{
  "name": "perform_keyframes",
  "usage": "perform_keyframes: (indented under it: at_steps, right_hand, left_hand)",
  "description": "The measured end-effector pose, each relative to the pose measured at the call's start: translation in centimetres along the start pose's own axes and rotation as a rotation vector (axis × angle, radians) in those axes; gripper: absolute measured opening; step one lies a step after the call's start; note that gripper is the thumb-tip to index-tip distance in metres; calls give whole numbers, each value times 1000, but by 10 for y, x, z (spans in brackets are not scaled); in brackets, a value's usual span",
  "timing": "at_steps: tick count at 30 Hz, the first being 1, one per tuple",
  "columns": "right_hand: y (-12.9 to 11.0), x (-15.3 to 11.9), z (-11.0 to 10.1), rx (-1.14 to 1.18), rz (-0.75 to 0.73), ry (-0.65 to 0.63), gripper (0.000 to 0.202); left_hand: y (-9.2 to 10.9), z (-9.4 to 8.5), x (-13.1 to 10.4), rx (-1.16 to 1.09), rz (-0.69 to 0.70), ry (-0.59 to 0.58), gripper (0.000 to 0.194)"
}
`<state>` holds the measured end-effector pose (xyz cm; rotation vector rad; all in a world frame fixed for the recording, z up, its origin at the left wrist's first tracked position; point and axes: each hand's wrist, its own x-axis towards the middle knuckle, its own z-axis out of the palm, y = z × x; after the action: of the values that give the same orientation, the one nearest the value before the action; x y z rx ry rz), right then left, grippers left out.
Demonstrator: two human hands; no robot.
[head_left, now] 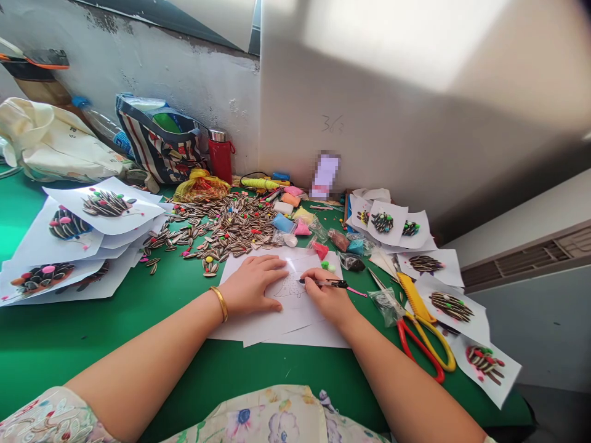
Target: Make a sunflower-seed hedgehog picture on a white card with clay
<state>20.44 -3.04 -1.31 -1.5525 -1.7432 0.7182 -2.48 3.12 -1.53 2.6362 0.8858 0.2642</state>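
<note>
Several sheets of white paper [263,331] lie in front of me on the green table. On the top sheet is a small line drawing [290,288], partly covered by my right hand. My left hand [253,282] rests flat on the paper, fingers stretched out, to the left of the drawing. My right hand [327,298] is closed around a black pen [330,283], its tip at the drawing's right side. Just beyond the paper lies a heap of striped sunflower seeds [240,224]. Bags of coloured clay [318,249] sit behind my right hand.
Scissors [425,338] and a yellow box cutter [414,296] lie right of the paper. Sheets with seed pictures [106,224] are stacked left; more seed pictures [457,304] line the right edge. A red flask [220,160] and striped bag [159,138] stand at the back.
</note>
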Motion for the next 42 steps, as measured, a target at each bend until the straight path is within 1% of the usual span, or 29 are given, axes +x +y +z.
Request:
perform_keyframes:
  at_steps: [5,8,14,18,26,32,42]
  right_hand:
    - [0,0,-2,42,36,-11,20]
    - [1,-1,-3,46,50,7,20]
    - [1,-1,-3,15,37,-17,20]
    - [1,-1,-3,0,50,0,20]
    - [4,-3,-4,32,53,17,19]
    - [2,-3,-4,23,69,-9,18]
    - [3,-3,-6,49,83,-7,18]
  left_hand:
    - [1,-1,0,2,-4,-6,77]
    - [2,-1,0,3,-4,-4,77]
    - [1,-1,0,3,-5,-7,78]
    - [0,0,0,-4,-1,-2,78]
    - [0,0,0,-13,5,8,79]
    - [1,-1,0,-5,-1,0,78]
    - [0,0,0,-14,9,13,79]
